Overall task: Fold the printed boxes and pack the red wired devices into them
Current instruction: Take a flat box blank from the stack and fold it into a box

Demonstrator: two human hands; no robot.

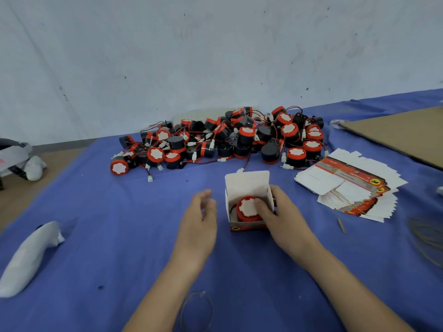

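An open printed box [247,185] stands upright on the blue cloth in the middle, its white top flap raised at the back. A red device [247,209] with a white top sits inside it. My right hand [280,216] holds the box's right side, the thumb pressing down on the device's top. My left hand [200,220] hovers just left of the box with relaxed fingers, touching nothing. A pile of red-and-black wired devices [223,137] lies behind the box. A fanned stack of flat printed boxes [352,185] lies to the right.
A brown cardboard sheet [402,130] covers the back right corner. A white wrapped object [31,255] lies at the left on the blue cloth [107,224]. Thin wire loops lie near the front edge [196,310] and at the far right [429,238]. A grey wall rises behind.
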